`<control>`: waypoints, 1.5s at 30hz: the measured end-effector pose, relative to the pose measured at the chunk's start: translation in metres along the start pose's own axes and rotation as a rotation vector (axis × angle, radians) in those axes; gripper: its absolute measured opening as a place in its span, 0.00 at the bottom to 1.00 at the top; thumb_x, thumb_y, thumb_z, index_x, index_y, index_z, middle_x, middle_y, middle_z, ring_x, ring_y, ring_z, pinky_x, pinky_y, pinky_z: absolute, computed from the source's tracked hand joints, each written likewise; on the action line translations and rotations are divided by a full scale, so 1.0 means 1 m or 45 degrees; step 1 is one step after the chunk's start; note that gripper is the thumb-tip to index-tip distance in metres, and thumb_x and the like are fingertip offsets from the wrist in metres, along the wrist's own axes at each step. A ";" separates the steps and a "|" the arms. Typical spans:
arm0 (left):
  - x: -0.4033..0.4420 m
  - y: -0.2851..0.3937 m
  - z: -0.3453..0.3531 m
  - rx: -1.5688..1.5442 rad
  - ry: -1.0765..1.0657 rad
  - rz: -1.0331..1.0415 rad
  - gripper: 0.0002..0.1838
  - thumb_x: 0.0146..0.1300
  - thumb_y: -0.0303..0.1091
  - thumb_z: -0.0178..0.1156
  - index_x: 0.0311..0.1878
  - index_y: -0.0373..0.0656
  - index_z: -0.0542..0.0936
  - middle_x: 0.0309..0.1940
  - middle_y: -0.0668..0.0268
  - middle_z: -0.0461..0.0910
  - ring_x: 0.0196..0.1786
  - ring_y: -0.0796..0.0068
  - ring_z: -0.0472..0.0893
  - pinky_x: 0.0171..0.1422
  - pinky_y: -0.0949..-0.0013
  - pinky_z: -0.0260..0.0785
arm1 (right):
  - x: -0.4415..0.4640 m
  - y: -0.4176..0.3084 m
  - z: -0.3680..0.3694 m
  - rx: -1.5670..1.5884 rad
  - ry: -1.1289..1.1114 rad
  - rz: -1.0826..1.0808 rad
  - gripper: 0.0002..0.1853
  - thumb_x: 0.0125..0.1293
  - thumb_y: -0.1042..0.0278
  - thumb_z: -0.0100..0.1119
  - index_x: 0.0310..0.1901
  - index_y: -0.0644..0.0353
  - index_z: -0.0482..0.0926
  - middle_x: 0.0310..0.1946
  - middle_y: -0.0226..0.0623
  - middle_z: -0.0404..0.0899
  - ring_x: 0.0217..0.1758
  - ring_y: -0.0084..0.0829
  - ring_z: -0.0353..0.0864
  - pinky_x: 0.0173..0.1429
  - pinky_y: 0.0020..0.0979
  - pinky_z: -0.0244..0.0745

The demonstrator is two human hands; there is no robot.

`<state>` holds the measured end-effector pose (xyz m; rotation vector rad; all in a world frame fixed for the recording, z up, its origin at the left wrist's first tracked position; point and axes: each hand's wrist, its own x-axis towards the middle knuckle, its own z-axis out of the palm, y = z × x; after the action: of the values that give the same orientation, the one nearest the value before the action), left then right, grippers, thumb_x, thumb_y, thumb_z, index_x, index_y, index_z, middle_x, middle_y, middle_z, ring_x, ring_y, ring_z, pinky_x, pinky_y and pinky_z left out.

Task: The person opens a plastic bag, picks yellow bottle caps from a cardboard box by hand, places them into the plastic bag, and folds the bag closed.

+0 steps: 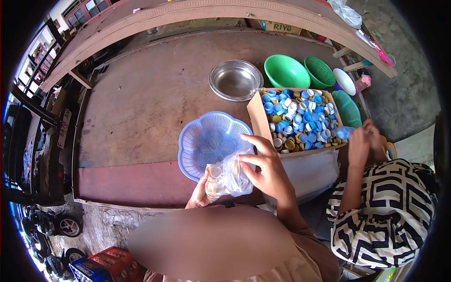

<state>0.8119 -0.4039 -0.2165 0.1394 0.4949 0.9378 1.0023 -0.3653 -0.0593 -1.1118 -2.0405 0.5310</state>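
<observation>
My left hand [201, 191] is closed around the lower left of a clear plastic bag [239, 176] with pale bottle caps [214, 175] inside. My right hand [268, 167] is at the bag's upper right, its index finger stretched out and its thumb apart, over the crinkled plastic. Just beyond the bag, a blue-violet plastic basket [190, 134] with a scalloped rim sits on the table, its near side partly hidden by the bag. To the right stands a cardboard box [260, 120] full of blue, white and yellowish bottle caps [300, 120].
A steel bowl [235, 80], a green bowl [286, 70] and green baskets [320, 73] stand behind the box on the brown table [136, 108]. At right, a co-worker in a patterned top [383, 216] holds a blurred bluish thing. A raised wooden beam [188, 16] crosses the back.
</observation>
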 end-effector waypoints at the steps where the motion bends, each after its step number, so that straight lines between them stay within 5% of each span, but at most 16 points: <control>1: 0.001 -0.001 0.002 0.013 0.020 0.023 0.29 0.64 0.52 0.45 0.64 0.46 0.58 0.60 0.59 0.64 0.60 0.62 0.67 0.62 0.56 0.61 | -0.001 0.001 -0.002 0.021 -0.011 0.043 0.08 0.49 0.76 0.61 0.34 0.63 0.81 0.53 0.45 0.70 0.55 0.42 0.69 0.59 0.36 0.62; 3: 0.001 0.001 0.007 0.072 0.024 0.064 0.30 0.65 0.53 0.42 0.64 0.44 0.57 0.59 0.58 0.64 0.60 0.62 0.67 0.62 0.57 0.61 | -0.007 0.013 -0.002 0.149 -0.071 0.121 0.10 0.51 0.72 0.62 0.36 0.65 0.80 0.52 0.47 0.69 0.52 0.44 0.72 0.57 0.36 0.65; 9: 0.002 0.008 0.014 0.092 -0.132 0.142 0.33 0.62 0.49 0.48 0.65 0.45 0.52 0.59 0.56 0.62 0.60 0.61 0.66 0.62 0.57 0.61 | -0.021 0.030 -0.008 0.305 -0.142 0.355 0.18 0.42 0.82 0.60 0.40 0.64 0.78 0.37 0.40 0.77 0.42 0.34 0.77 0.45 0.29 0.71; 13: -0.007 0.013 0.030 0.259 -0.255 0.239 0.41 0.54 0.39 0.57 0.67 0.45 0.46 0.58 0.57 0.62 0.61 0.61 0.65 0.63 0.59 0.59 | -0.029 0.034 -0.016 0.544 -0.094 0.483 0.19 0.39 0.84 0.61 0.39 0.66 0.77 0.37 0.40 0.77 0.40 0.32 0.78 0.43 0.28 0.71; 14: -0.011 0.016 0.034 0.206 -0.261 0.215 0.45 0.50 0.29 0.59 0.68 0.46 0.44 0.58 0.59 0.62 0.60 0.64 0.65 0.63 0.61 0.59 | -0.030 0.035 -0.017 0.662 -0.099 0.456 0.20 0.38 0.84 0.62 0.39 0.66 0.78 0.36 0.40 0.77 0.39 0.32 0.78 0.42 0.27 0.71; 17: -0.015 0.020 0.041 0.379 -0.271 0.269 0.48 0.47 0.22 0.60 0.68 0.46 0.43 0.58 0.62 0.63 0.60 0.67 0.66 0.63 0.63 0.58 | -0.020 0.025 -0.024 0.174 0.019 0.350 0.19 0.38 0.84 0.62 0.38 0.66 0.78 0.35 0.38 0.77 0.41 0.29 0.77 0.44 0.26 0.71; 21: -0.019 0.019 0.046 0.469 -0.207 0.336 0.47 0.49 0.17 0.60 0.69 0.48 0.44 0.57 0.66 0.64 0.60 0.71 0.66 0.62 0.65 0.59 | -0.024 0.020 -0.031 0.661 -0.029 0.472 0.16 0.39 0.84 0.64 0.35 0.66 0.78 0.42 0.38 0.75 0.48 0.30 0.74 0.50 0.28 0.70; 22: -0.019 0.018 0.045 0.473 -0.223 0.377 0.46 0.51 0.18 0.59 0.69 0.48 0.44 0.56 0.66 0.65 0.59 0.72 0.66 0.62 0.65 0.59 | -0.027 0.036 -0.029 0.766 0.106 0.119 0.16 0.41 0.83 0.64 0.37 0.64 0.78 0.47 0.41 0.72 0.50 0.32 0.73 0.51 0.29 0.70; 24: -0.020 0.021 0.041 0.414 -0.230 0.360 0.46 0.50 0.17 0.59 0.68 0.48 0.44 0.56 0.66 0.65 0.59 0.72 0.66 0.62 0.66 0.59 | -0.032 0.054 -0.040 0.828 0.328 0.220 0.11 0.51 0.79 0.61 0.38 0.63 0.76 0.51 0.42 0.68 0.48 0.28 0.74 0.49 0.26 0.70; 26: -0.022 0.023 0.040 0.373 -0.224 0.354 0.46 0.50 0.18 0.59 0.68 0.47 0.45 0.56 0.65 0.65 0.59 0.72 0.66 0.62 0.66 0.59 | -0.037 0.101 -0.043 0.477 0.755 0.510 0.05 0.55 0.76 0.58 0.35 0.62 0.76 0.40 0.36 0.76 0.37 0.23 0.76 0.41 0.22 0.70; 28: -0.025 0.023 0.043 0.355 -0.213 0.364 0.45 0.49 0.19 0.60 0.68 0.47 0.45 0.57 0.65 0.65 0.59 0.71 0.66 0.61 0.66 0.60 | -0.063 0.158 -0.053 -0.389 0.596 0.629 0.05 0.52 0.72 0.61 0.31 0.61 0.79 0.27 0.35 0.79 0.30 0.28 0.77 0.36 0.26 0.71; 31: -0.026 0.022 0.039 0.188 -0.181 0.308 0.44 0.49 0.23 0.59 0.68 0.46 0.47 0.57 0.62 0.64 0.59 0.69 0.67 0.61 0.66 0.61 | -0.088 0.186 -0.053 -0.883 0.409 0.775 0.04 0.47 0.70 0.63 0.27 0.55 0.80 0.25 0.37 0.79 0.29 0.35 0.78 0.35 0.32 0.71; 34: -0.026 0.021 0.021 -0.032 -0.146 0.165 0.40 0.51 0.32 0.56 0.67 0.43 0.51 0.58 0.58 0.65 0.56 0.65 0.70 0.59 0.62 0.64 | -0.090 0.191 -0.054 -0.870 0.420 0.765 0.03 0.44 0.68 0.62 0.24 0.51 0.81 0.23 0.35 0.78 0.29 0.38 0.77 0.34 0.35 0.70; 40: -0.024 0.015 0.014 -0.066 -0.088 0.219 0.30 0.54 0.39 0.54 0.58 0.34 0.63 0.49 0.54 0.74 0.49 0.60 0.76 0.55 0.56 0.68 | -0.066 0.181 -0.051 -1.232 0.106 0.966 0.02 0.42 0.65 0.64 0.22 0.47 0.82 0.35 0.34 0.76 0.43 0.38 0.73 0.45 0.45 0.64; 43: -0.021 0.015 0.002 -0.106 -0.027 0.191 0.29 0.55 0.39 0.54 0.58 0.34 0.63 0.50 0.54 0.73 0.49 0.60 0.76 0.55 0.56 0.68 | -0.062 0.194 -0.047 -1.312 0.042 0.955 0.03 0.41 0.65 0.65 0.21 0.48 0.81 0.34 0.34 0.76 0.41 0.38 0.74 0.44 0.43 0.66; 45: -0.021 0.016 0.002 -0.120 -0.039 0.196 0.28 0.55 0.40 0.53 0.58 0.36 0.64 0.49 0.56 0.73 0.50 0.61 0.75 0.56 0.58 0.67 | -0.067 0.194 -0.047 -1.191 0.247 0.837 0.03 0.42 0.67 0.65 0.22 0.50 0.80 0.31 0.35 0.76 0.37 0.38 0.75 0.41 0.41 0.68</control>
<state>0.7905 -0.4111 -0.2027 0.1075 0.4154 1.1063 1.1657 -0.3172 -0.1832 -2.3055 -1.7126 -0.3000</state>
